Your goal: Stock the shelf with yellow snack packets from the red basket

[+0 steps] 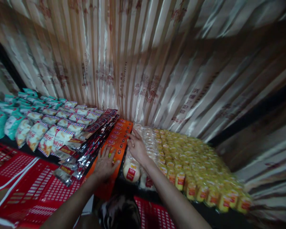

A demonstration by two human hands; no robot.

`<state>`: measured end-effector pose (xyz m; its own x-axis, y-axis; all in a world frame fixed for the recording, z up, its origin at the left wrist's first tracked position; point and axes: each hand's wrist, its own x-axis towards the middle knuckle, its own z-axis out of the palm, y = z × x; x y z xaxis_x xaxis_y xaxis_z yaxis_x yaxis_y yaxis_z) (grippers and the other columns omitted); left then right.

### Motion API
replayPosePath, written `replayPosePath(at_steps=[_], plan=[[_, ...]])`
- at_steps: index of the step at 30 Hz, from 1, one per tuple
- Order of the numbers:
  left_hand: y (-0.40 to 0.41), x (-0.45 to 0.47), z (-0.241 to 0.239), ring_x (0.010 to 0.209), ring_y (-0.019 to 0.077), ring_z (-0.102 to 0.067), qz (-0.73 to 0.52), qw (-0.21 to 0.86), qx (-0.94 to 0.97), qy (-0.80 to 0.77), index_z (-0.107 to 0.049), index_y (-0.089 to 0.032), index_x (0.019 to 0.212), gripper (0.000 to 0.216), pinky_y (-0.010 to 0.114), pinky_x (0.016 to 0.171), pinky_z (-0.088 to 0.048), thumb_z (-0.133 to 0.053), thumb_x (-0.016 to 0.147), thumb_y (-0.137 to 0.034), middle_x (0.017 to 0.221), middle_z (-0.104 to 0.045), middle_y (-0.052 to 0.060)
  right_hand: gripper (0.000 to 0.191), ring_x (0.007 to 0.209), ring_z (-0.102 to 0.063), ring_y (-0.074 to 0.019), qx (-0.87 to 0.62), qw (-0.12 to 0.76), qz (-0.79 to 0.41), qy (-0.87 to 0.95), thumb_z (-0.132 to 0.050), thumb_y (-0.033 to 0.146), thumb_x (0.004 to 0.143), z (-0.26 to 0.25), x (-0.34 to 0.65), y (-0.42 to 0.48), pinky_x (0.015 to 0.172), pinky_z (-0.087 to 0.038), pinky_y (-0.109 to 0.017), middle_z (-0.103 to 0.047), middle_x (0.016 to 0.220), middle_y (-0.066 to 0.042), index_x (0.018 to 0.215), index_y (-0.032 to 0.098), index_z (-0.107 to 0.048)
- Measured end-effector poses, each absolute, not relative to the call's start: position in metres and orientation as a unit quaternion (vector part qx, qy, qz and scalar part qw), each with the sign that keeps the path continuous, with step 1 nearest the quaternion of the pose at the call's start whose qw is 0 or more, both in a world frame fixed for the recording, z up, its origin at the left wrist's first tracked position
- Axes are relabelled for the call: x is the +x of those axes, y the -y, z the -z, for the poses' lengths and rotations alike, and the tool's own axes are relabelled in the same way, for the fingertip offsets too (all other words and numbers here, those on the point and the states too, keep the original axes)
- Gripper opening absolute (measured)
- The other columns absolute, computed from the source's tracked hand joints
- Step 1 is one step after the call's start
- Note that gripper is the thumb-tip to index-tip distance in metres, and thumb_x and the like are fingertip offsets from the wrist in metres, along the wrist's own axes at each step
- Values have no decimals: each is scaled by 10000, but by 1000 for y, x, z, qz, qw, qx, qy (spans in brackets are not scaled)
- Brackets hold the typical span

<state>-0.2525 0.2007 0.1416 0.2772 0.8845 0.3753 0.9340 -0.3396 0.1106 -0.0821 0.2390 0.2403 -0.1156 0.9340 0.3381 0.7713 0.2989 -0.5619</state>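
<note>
My left hand (105, 165) lies flat with fingers spread on a row of orange snack packets (116, 138) that runs back toward the curtain. My right hand (136, 147) rests at the right edge of the same orange row, fingers curled against the packets and the clear-wrapped buns (147, 136) beside them. A round bun in a clear bag with a red label (131, 170) lies just below my right hand. Dark red and silver packets (90, 143) are stacked to the left of the orange row.
Yellow packaged cakes (195, 165) fill the right side in several rows. White and red striped snack bags (59, 127) and teal bags (4, 121) lie at left. Red plastic baskets (26, 181) stand in front. A striped curtain (143, 63) hangs behind.
</note>
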Motion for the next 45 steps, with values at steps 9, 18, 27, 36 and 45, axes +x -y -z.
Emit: replayPosePath(at_steps=[9, 18, 27, 36, 45], plan=[[-201, -251, -143, 1310, 291, -362, 186, 87, -800, 565, -480, -92, 1300, 527, 438, 1052, -341, -370, 904, -422, 1354, -471, 173, 386, 1264, -437, -214, -588, 399, -67, 700, -385, 346, 869, -222, 11, -181, 1055, -355, -407, -471, 1362, -143, 1092, 146, -628], [-169, -192, -190, 1396, 297, -141, 313, 77, -793, 516, -545, -93, 1188, 373, 474, 1091, -315, -352, 916, -260, 1474, -294, 142, 471, 1301, -384, -239, -699, 410, 115, 575, -351, 442, 880, -214, 130, -111, 1061, -340, -444, -371, 1438, -131, 1210, 164, -540], [-107, -51, -197, 1394, 277, -161, 352, -20, -870, 345, -526, -142, 1239, 379, 442, 1069, -353, -377, 895, -194, 1482, -294, 106, 705, 1321, -323, -321, -800, 400, 129, 429, -225, 580, 860, -177, 241, -59, 1064, -274, -518, -407, 1375, -217, 1290, 69, -452], [-97, 18, -168, 1394, 289, -155, 336, -29, -883, 326, -471, -202, 1302, 434, 488, 1080, -294, -471, 872, -255, 1494, -260, 118, 703, 1357, -229, -340, -782, 366, 192, 466, -190, 534, 893, -164, 242, -69, 1057, -223, -578, -348, 1403, -253, 1329, 28, -408], [-104, 39, -171, 1398, 303, -124, 323, -69, -886, 325, -367, -280, 1386, 592, 520, 1108, -161, -496, 849, -494, 1531, -124, 102, 597, 1392, -136, -320, -775, 338, 217, 487, -183, 441, 920, -148, 230, -74, 1044, -225, -601, -268, 1485, -154, 1439, 155, -257]])
